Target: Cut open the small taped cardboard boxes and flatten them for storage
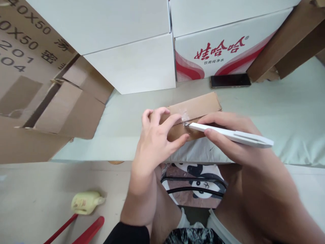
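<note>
A small brown cardboard box (200,105) sealed with clear tape lies on the pale green surface (279,112) in front of me. My left hand (157,139) curls over its near left end, fingers pressing it down. My right hand (228,135) grips a white utility knife (228,134), whose blade tip rests on the taped seam at the middle of the box.
Two white cartons (132,44), one with red print (220,51), stand behind. A dark phone (230,80) lies by them. Open brown cardboard boxes (38,88) fill the left. A yellow bottle (85,202) and red handles (86,232) lie on the floor.
</note>
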`<state>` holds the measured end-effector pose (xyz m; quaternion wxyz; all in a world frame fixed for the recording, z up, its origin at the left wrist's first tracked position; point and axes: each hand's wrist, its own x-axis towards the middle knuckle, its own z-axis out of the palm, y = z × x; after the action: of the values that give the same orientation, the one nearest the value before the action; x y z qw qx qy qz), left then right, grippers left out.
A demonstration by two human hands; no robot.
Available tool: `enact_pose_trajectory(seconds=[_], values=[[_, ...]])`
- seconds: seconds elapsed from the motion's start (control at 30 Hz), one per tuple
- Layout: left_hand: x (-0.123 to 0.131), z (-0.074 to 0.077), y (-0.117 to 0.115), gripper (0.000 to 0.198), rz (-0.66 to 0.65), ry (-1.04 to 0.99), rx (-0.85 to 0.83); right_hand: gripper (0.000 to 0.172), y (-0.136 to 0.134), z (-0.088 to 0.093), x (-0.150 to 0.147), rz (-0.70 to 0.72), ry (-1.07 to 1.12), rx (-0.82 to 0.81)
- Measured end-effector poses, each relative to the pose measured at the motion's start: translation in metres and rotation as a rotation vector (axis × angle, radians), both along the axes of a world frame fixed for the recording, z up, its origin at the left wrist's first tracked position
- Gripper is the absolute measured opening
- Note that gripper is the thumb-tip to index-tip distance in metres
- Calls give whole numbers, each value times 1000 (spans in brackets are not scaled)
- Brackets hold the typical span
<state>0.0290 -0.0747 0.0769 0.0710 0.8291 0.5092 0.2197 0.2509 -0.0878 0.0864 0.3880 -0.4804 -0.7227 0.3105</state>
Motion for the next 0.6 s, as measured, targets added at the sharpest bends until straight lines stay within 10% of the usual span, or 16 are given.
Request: enact_pose_trajectory(seconds=[0.6], values=[[0,-14,3,42,54,-12,33,18,7,-3,-3,14,-22,83]])
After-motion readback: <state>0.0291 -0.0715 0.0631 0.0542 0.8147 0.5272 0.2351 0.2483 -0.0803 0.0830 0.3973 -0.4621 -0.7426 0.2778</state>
